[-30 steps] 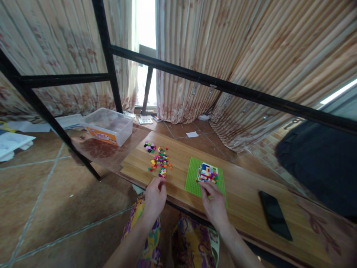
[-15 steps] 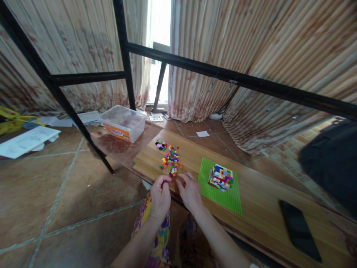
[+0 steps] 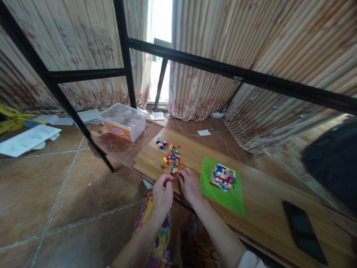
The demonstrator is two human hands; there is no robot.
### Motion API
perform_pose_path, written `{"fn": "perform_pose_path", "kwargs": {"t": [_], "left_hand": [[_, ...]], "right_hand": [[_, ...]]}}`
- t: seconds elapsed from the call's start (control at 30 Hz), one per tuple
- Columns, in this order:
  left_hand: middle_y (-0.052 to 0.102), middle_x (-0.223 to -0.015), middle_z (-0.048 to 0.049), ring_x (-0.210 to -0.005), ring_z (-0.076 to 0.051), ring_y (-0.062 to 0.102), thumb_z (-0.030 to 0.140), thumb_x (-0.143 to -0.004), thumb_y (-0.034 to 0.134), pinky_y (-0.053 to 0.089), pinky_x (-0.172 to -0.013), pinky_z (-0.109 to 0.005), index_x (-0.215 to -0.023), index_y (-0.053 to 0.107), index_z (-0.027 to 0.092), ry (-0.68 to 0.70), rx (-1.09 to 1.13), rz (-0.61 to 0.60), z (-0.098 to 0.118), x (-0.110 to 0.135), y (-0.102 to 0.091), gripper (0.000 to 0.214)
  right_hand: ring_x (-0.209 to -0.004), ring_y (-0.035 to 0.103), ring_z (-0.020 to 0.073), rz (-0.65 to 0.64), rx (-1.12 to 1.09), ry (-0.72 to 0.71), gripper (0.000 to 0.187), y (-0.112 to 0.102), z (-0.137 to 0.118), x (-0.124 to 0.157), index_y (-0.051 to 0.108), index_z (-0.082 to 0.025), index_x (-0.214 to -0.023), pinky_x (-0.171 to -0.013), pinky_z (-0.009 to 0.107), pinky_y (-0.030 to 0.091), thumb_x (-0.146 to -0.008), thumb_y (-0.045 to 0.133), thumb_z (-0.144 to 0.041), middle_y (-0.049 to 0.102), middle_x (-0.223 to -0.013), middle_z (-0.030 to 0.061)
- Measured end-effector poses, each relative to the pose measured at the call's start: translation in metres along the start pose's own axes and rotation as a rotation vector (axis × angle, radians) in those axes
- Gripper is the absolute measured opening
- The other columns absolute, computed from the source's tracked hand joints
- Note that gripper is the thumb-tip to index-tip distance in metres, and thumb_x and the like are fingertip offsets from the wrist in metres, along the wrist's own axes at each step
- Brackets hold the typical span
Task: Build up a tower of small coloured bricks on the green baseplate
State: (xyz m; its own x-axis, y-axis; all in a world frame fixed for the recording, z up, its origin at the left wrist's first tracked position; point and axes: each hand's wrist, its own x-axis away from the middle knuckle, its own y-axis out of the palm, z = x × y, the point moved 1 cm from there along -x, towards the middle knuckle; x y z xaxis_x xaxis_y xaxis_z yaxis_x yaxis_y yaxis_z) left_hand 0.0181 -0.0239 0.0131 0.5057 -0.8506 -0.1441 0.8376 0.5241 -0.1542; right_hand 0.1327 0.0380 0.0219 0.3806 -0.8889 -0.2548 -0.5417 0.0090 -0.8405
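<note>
Curtains [image 3: 200, 93] hang beyond the long wooden table [image 3: 263, 204]. On it, a green baseplate [image 3: 206, 180] bears a boxy brick build [image 3: 223, 178], sides roughly parallel to the table's edges, long axis unclear. Left hand [image 3: 163, 194] and right hand [image 3: 191, 187], fingers narrowed, sit near loose bricks [image 3: 173, 158]; whether they hold any, I cannot tell.

black phone [image 3: 304, 231], clear plastic box [image 3: 138, 127]

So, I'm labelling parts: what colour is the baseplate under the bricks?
Green baseplate, clearest in the head view.

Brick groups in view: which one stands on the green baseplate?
The layered multicoloured block, right of the right hand; the other groups lie directly on the wooden board.
</note>
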Motion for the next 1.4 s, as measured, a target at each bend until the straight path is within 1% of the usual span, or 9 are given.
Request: {"fn": "perform_pose_path", "kwargs": {"t": [0.17, 0.4, 0.53, 0.67, 0.77, 0.9, 1.1, 1.23, 1.4], "left_hand": [[0.069, -0.084, -0.0021, -0.08, -0.017, 0.064, 0.014, -0.081, 0.045, 0.051, -0.077, -0.029, -0.088, 0.064, 0.018, 0.04, -0.09, -0.038, -0.001, -0.003, 0.004, 0.021], [0.069, -0.098, -0.0066, -0.092, -0.019, 0.065, 0.006, -0.081, 0.046, 0.052, -0.084, -0.033, -0.1, 0.065, 0.018, 0.179, -0.234, -0.2, 0.009, -0.001, 0.018, 0.03], [0.069, -0.106, -0.007, -0.099, -0.018, 0.065, 0.005, -0.083, 0.045, 0.051, -0.091, -0.033, -0.11, 0.065, 0.019, 0.247, -0.182, -0.272, 0.013, 0.003, 0.022, 0.036], [0.071, -0.101, -0.0054, -0.095, -0.016, 0.066, 0.008, -0.088, 0.045, 0.051, -0.088, -0.029, -0.105, 0.068, 0.02, 0.283, -0.117, -0.323, 0.016, 0.005, 0.022, 0.031], [0.071, -0.095, -0.0047, -0.09, -0.016, 0.066, 0.009, -0.089, 0.045, 0.052, -0.084, -0.028, -0.098, 0.069, 0.02, 0.284, -0.099, -0.339, 0.017, 0.006, 0.022, 0.028], [0.07, -0.092, -0.004, -0.087, -0.016, 0.066, 0.01, -0.088, 0.047, 0.051, -0.081, -0.027, -0.096, 0.068, 0.02, 0.266, -0.089, -0.344, 0.018, 0.005, 0.023, 0.025], [0.068, -0.089, -0.0038, -0.085, -0.017, 0.064, 0.014, -0.088, 0.049, 0.049, -0.079, -0.028, -0.093, 0.066, 0.019, 0.242, -0.092, -0.386, 0.018, 0.005, 0.023, 0.018], [0.067, -0.09, -0.004, -0.086, -0.017, 0.063, 0.02, -0.09, 0.049, 0.048, -0.079, -0.029, -0.093, 0.063, 0.019, 0.195, -0.11, -0.405, 0.014, 0.006, 0.024, 0.014], [0.067, -0.089, -0.0036, -0.083, -0.017, 0.063, 0.023, -0.091, 0.048, 0.048, -0.077, -0.028, -0.094, 0.061, 0.019, 0.148, -0.123, -0.398, 0.008, 0.005, 0.025, 0.014]], "right_hand": [[-0.083, 0.059, 0.0197, 0.022, -0.025, 0.04, 0.023, -0.007, 0.011, 0.008, 0.067, -0.022, -0.084, -0.074, 0.03, 0.044, -0.094, 0.046, -0.026, 0.064, -0.087, 0.0063], [-0.082, 0.062, 0.0196, 0.076, -0.195, 0.139, 0.024, -0.019, 0.017, 0.018, 0.069, -0.021, -0.086, -0.075, 0.031, 0.046, -0.092, 0.048, -0.031, 0.067, -0.087, 0.0065], [-0.081, 0.065, 0.0181, 0.045, -0.367, 0.184, 0.023, -0.026, 0.013, 0.025, 0.071, -0.022, -0.09, -0.075, 0.031, 0.049, -0.089, 0.051, -0.032, 0.071, -0.087, 0.0041], [-0.082, 0.067, 0.0185, 0.012, -0.516, 0.248, 0.022, -0.027, 0.012, 0.032, 0.073, -0.022, -0.092, -0.077, 0.031, 0.05, -0.086, 0.054, -0.032, 0.074, -0.087, 0.0024], [-0.073, 0.066, 0.0185, 0.017, -0.606, 0.311, 0.023, -0.024, 0.015, 0.034, 0.073, -0.022, -0.089, -0.068, 0.031, 0.052, -0.084, 0.055, -0.035, 0.073, -0.082, 0.0024], [-0.059, 0.06, 0.0158, 0.046, -0.716, 0.372, 0.022, -0.02, 0.018, 0.036, 0.072, -0.02, -0.085, -0.055, 0.027, 0.049, -0.081, 0.059, -0.037, 0.07, -0.072, 0.0014], [-0.051, 0.055, 0.0127, 0.125, -0.842, 0.437, 0.022, -0.021, 0.012, 0.039, 0.069, -0.019, -0.08, -0.048, 0.024, 0.046, -0.076, 0.065, -0.04, 0.066, -0.064, -0.0002], [-0.053, 0.058, 0.0132, 0.198, -0.868, 0.464, 0.022, -0.038, 0.016, 0.042, 0.069, -0.019, -0.077, -0.05, 0.025, 0.048, -0.075, 0.067, -0.041, 0.066, -0.063, -0.0001], [-0.058, 0.063, 0.0154, 0.331, -0.814, 0.512, 0.026, -0.078, 0.05, 0.045, 0.071, -0.02, -0.084, -0.059, 0.029, 0.053, -0.071, 0.072, -0.042, 0.069, -0.067, 0.0005]]}}
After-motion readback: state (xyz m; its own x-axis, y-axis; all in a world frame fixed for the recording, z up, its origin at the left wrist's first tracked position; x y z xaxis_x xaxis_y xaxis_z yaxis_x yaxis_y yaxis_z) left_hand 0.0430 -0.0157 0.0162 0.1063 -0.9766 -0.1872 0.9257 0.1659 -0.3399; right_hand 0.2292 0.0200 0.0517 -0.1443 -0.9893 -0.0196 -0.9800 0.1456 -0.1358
